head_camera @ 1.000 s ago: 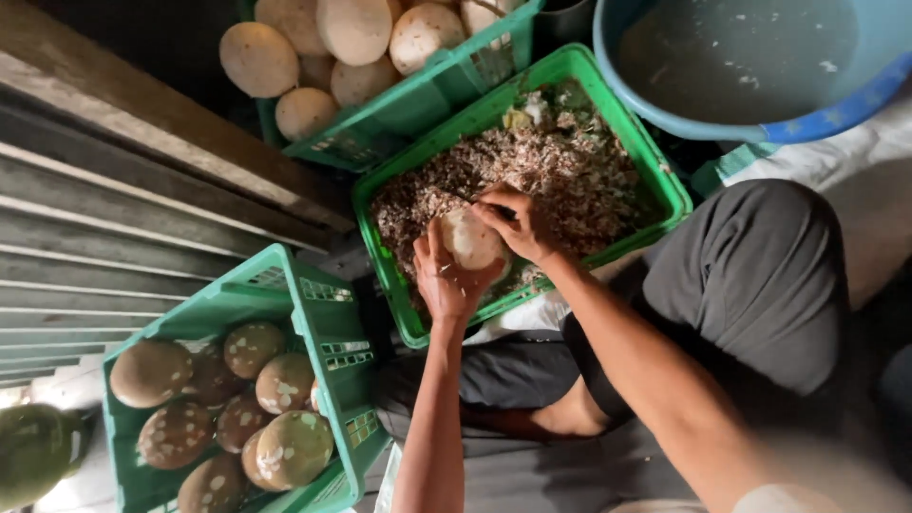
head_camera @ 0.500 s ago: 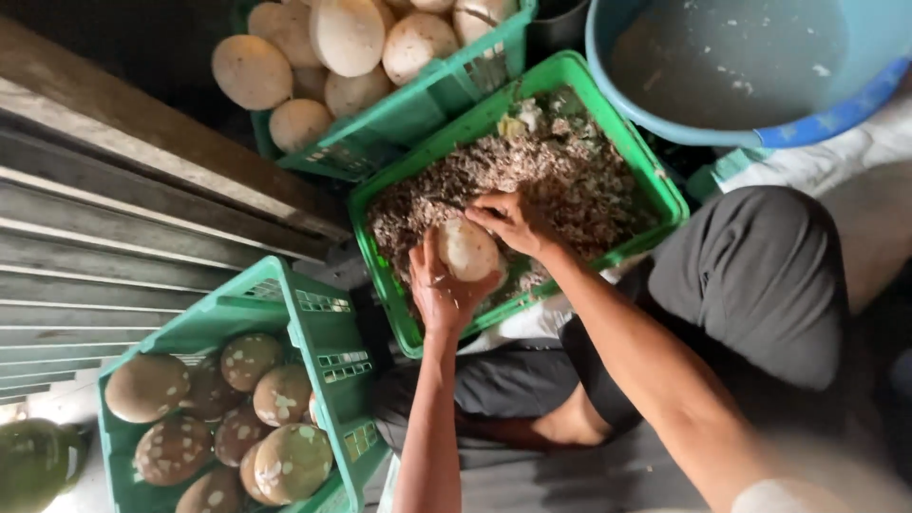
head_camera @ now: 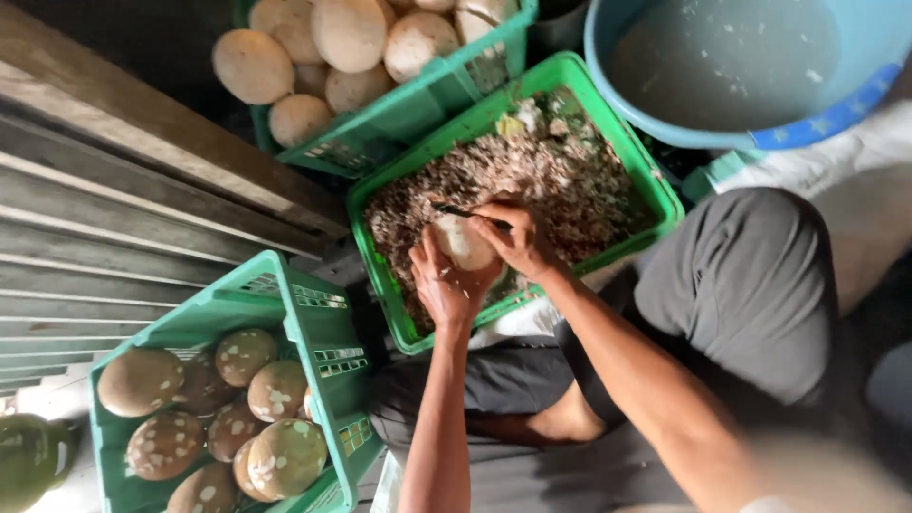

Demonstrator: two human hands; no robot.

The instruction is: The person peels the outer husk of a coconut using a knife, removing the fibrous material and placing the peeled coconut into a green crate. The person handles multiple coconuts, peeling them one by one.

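A pale, round coconut [head_camera: 463,243], judged hard and heavy, is cupped from below by the left hand [head_camera: 446,285]; a dark blade [head_camera: 456,211] is gripped by the right hand [head_camera: 518,237].

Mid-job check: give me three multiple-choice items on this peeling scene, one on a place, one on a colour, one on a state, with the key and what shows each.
1. Where is the pale round coconut that the hands hold?
A. Over the green plastic crate of brown shavings
B. Inside the blue tub
C. On the wooden planks

2. What colour is the round plastic tub of water at top right?
A. Red
B. Blue
C. Yellow

3. How do the coconuts in the lower-left crate look?
A. Fully white
B. Brown with pale patches
C. Cut in halves

Key:
1 A, the left hand cups it above the shavings while the right hand works a dark thin blade on it.
2 B, its rim is blue.
3 B, brown skins show pale spots.
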